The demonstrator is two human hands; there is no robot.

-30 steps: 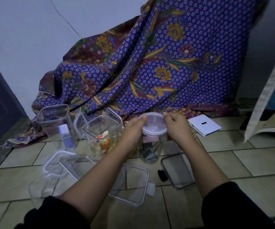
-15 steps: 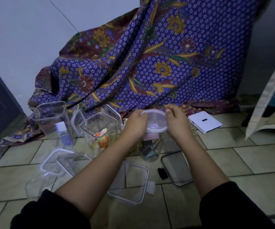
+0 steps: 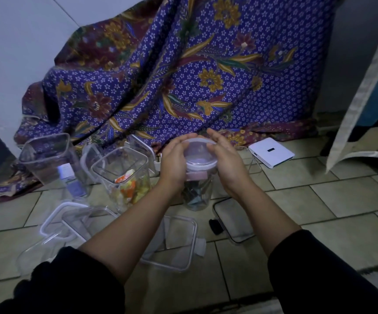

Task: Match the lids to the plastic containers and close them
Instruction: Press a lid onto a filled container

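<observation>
A clear round jar [image 3: 196, 196] with dark contents stands on the tiled floor, and a clear round lid [image 3: 199, 152] sits on its mouth. My left hand [image 3: 175, 162] cups the lid from the left and my right hand [image 3: 227, 162] cups it from the right, fingers curved along its rim. Left of the jar stands an open square container [image 3: 124, 175] holding colourful pieces. Further left is a taller open square container [image 3: 47, 155]. Several rectangular lids lie on the floor: one [image 3: 179, 245] between my forearms, a dark-edged one [image 3: 234, 220] on the right, two [image 3: 70, 219] on the left.
A purple flowered cloth [image 3: 183, 75] drapes over something behind the containers. A flat white box [image 3: 272, 152] lies on the tiles at the right. Another clear container [image 3: 36, 254] lies low at the left. A pale board [image 3: 365, 87] leans at the far right.
My fingers have straightened and spread further over the lid's far rim. The view has shifted a little; the jar stays in place.
</observation>
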